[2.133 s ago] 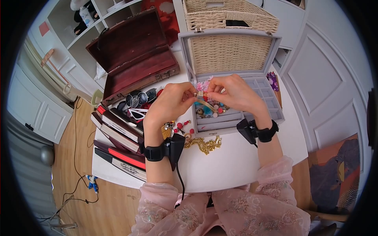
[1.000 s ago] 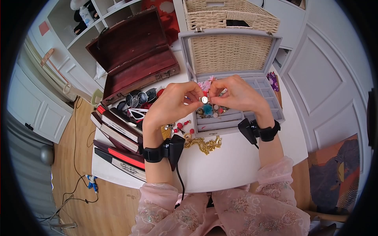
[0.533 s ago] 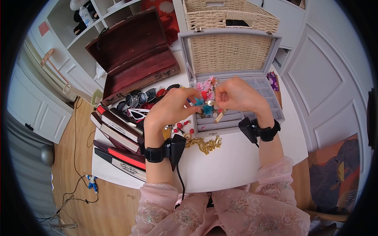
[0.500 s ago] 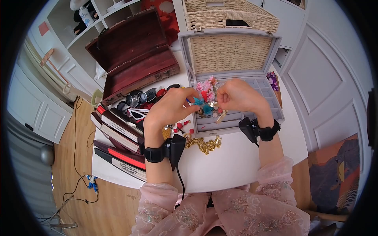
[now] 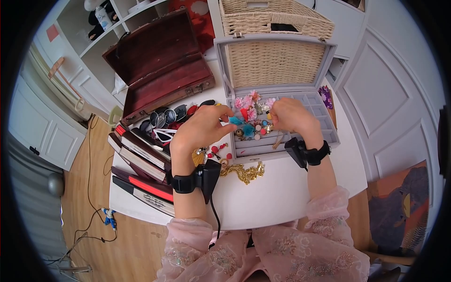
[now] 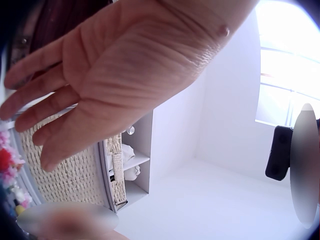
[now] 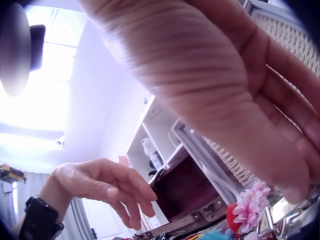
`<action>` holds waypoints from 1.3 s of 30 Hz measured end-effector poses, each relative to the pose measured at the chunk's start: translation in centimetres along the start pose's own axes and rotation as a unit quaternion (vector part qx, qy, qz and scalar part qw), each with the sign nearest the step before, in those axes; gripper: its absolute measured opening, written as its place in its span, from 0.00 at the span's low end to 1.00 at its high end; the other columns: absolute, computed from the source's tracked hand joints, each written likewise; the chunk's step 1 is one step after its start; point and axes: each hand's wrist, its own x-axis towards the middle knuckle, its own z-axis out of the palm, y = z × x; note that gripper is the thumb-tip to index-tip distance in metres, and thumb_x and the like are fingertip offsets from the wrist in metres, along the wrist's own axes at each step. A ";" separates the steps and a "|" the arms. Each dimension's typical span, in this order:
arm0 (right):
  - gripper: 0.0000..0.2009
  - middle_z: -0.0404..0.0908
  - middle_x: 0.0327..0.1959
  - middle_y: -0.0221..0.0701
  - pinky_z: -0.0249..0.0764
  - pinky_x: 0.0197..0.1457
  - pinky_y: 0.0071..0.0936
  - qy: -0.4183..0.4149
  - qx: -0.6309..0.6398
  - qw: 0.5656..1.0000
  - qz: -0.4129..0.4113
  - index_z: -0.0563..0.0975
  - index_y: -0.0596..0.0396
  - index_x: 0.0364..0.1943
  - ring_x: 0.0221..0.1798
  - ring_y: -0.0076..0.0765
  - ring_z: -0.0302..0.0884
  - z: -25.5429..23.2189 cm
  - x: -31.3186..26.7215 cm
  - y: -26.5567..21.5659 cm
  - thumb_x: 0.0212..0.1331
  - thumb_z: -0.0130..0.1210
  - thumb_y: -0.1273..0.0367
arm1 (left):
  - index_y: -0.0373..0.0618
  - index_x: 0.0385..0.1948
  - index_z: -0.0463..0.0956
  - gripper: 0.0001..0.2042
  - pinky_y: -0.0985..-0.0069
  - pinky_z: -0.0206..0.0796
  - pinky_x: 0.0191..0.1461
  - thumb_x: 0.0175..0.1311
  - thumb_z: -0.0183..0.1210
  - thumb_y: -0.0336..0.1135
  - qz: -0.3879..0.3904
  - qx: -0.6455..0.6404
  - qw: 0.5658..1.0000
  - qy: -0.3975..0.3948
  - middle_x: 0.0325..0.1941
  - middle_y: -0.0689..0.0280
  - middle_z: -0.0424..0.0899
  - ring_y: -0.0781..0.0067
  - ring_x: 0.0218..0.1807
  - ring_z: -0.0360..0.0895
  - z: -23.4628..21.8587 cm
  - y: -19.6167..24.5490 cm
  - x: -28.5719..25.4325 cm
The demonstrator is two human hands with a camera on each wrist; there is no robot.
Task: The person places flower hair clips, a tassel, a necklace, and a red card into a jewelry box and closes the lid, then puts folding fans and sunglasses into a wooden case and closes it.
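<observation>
My right hand (image 5: 296,117) pinches a watch with a gold-toned strap (image 5: 278,141) over the right part of the grey jewelry box (image 5: 332,141). Shiny letter-shaped metal parts of the watch (image 7: 280,221) show by the thumb in the right wrist view. The strap hangs down over the box's padded rows. My left hand (image 5: 199,128) hovers at the box's left side, fingers relaxed and apart, holding nothing. Inside the box lie pink flower ornaments (image 5: 252,113), a teal feathery piece (image 5: 247,130) and several beads. The right fingertips are partly hidden in the head view.
Sunglasses (image 5: 164,118) and upright books (image 5: 141,157) fill the table's left side. A dark red case (image 5: 167,89) stands open behind them. A gold chain (image 5: 244,174) and red beads (image 5: 216,149) lie before the box. A woven basket (image 5: 235,23) stands behind.
Both hands held the watch earlier. The left hand has let go, while the right has carried it right and slightly down, uncovering the flowers and beads.
</observation>
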 end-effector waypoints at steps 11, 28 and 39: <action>0.04 0.81 0.22 0.35 0.74 0.34 0.32 -0.019 0.031 0.999 0.008 0.79 0.53 0.19 0.30 0.40 0.79 -0.9 -0.4 -0.6 0.34 0.63 0.74 | 0.35 0.37 0.77 0.15 0.68 0.70 0.40 0.51 0.61 0.36 -0.007 0.009 1.000 -0.003 0.31 0.53 0.81 0.55 0.34 0.79 0.0 -0.2 0.1; 0.05 0.80 0.21 0.35 0.73 0.32 0.32 -0.045 0.054 0.997 0.022 0.77 0.54 0.15 0.27 0.40 0.79 -0.2 0.0 0.0 0.32 0.63 0.75 | 0.35 0.37 0.77 0.15 0.68 0.70 0.42 0.52 0.61 0.36 -0.004 0.015 1.000 -0.009 0.33 0.53 0.82 0.54 0.34 0.79 0.0 -0.6 0.1; 0.08 0.81 0.28 0.40 0.76 0.39 0.34 -0.053 -0.065 0.994 0.063 0.80 0.57 0.23 0.37 0.43 0.80 0.9 0.6 0.0 0.33 0.63 0.75 | 0.36 0.38 0.77 0.15 0.68 0.70 0.42 0.53 0.60 0.37 -0.023 0.015 1.000 -0.007 0.34 0.53 0.81 0.55 0.35 0.79 -0.1 -0.6 0.0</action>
